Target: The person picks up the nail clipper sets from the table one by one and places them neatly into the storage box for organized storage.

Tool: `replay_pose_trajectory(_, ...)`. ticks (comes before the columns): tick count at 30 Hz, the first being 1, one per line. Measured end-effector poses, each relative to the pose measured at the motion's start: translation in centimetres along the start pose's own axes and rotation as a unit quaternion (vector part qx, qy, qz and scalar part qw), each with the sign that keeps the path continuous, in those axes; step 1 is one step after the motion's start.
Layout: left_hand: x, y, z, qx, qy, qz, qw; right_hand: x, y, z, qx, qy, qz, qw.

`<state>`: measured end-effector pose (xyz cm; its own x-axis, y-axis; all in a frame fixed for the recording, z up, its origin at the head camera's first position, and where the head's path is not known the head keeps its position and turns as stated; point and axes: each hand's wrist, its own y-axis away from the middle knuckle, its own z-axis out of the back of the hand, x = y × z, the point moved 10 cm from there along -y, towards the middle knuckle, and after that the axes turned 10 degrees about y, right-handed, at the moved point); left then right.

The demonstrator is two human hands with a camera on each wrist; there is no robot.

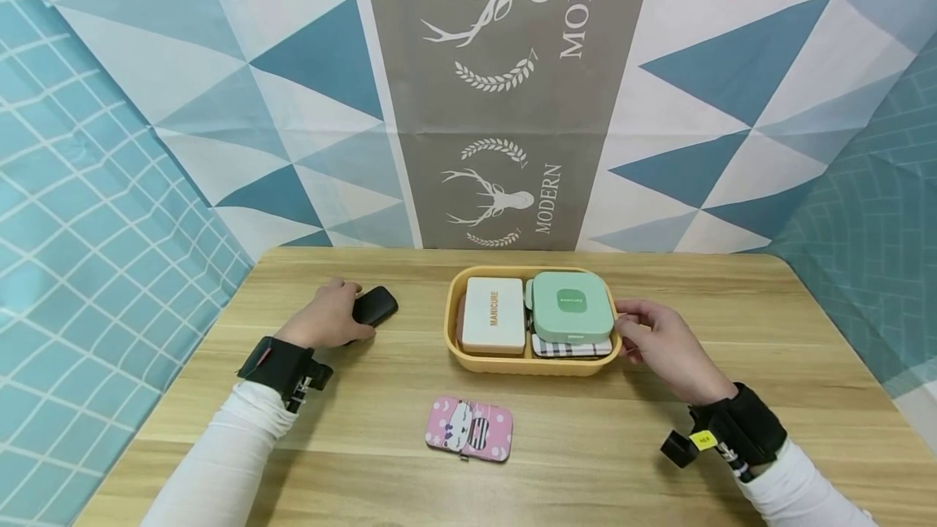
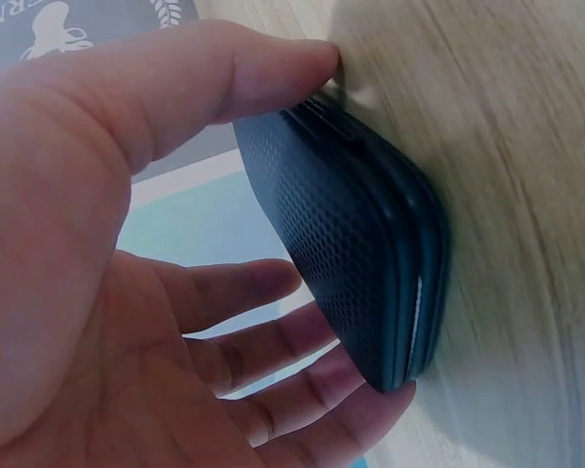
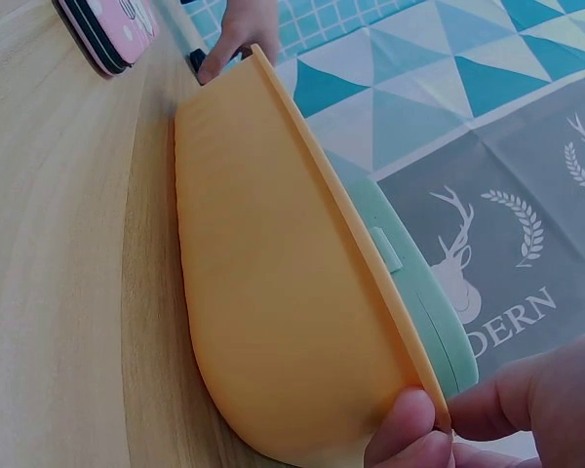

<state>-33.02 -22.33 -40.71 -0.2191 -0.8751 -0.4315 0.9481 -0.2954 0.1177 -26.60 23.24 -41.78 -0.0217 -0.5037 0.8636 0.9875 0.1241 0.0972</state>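
My left hand (image 1: 331, 317) grips a small black case (image 1: 376, 306) at the left of the table, thumb on one edge and fingertips on the opposite one. In the left wrist view the case has a textured face and two halves closed together. At the right end of a yellow plastic basket (image 1: 534, 364), my right hand (image 1: 669, 352) pinches the rim between thumb and fingers. Inside the basket sit a white box (image 1: 494, 315) marked MANICURE, a mint-green case (image 1: 573, 309) with the same word, and a plaid case (image 1: 567, 348) partly hidden under the green one.
A pink case (image 1: 469, 429) with a cartoon print lies on the wooden table (image 1: 351, 478) in front of the basket. Behind the table hangs a patterned cloth (image 1: 498, 128) with deer heads and triangles. Each wrist wears a black camera strap (image 1: 747, 425).
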Motion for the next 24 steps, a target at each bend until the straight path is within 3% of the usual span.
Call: replay_pose_trajectory(24,0.42,0.82,0.02,-0.001,0.012,0.001,0.9999,-0.05,-0.02,0.05,0.0,-0.006,0.002,1.0)
